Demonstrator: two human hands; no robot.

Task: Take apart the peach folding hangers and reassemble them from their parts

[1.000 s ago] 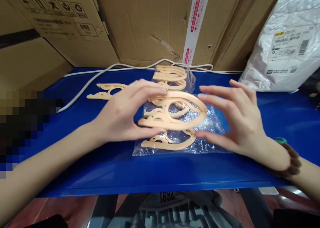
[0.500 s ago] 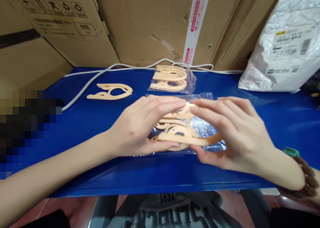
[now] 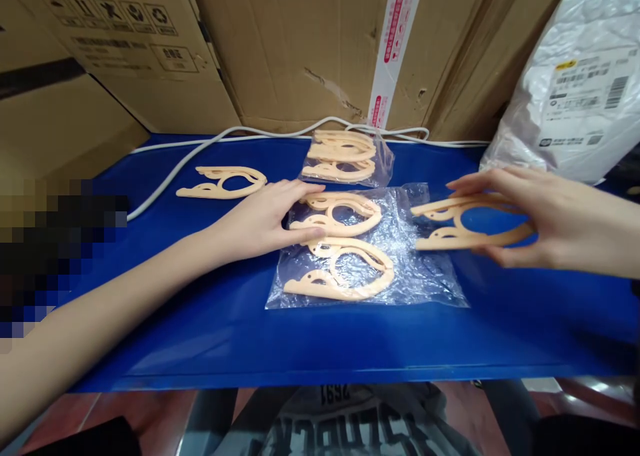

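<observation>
with the right hand [image 3: 555, 223] gripping a hanger [image 3: 445, 243] right of frame centre and the left hand [image 3: 265, 221] pinching a second hanger [image 3: 347, 230] over the bag [image 3: 425, 279] mid-frame, a light, level hold likely avoids snagging plastic.

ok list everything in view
loose hanger: one, beige, left
centre hangers: two, beige, on or in flat bag
flat bag: one, clear, centre
rear bag: one, clear, back, beige hangers inside
held hanger: one, beige, right
cable: count unclear, white, back
boxes: at least two, brown, behind
tape: one, white, on box
parcel: one, white, right
table: one, blue, underneath
floor: one, reddish, below
pixelated patch: one, dark, left
shirt: one, grey, bottom
left hand: one, at upper hanger
right hand: one, gripping held hanger
</observation>
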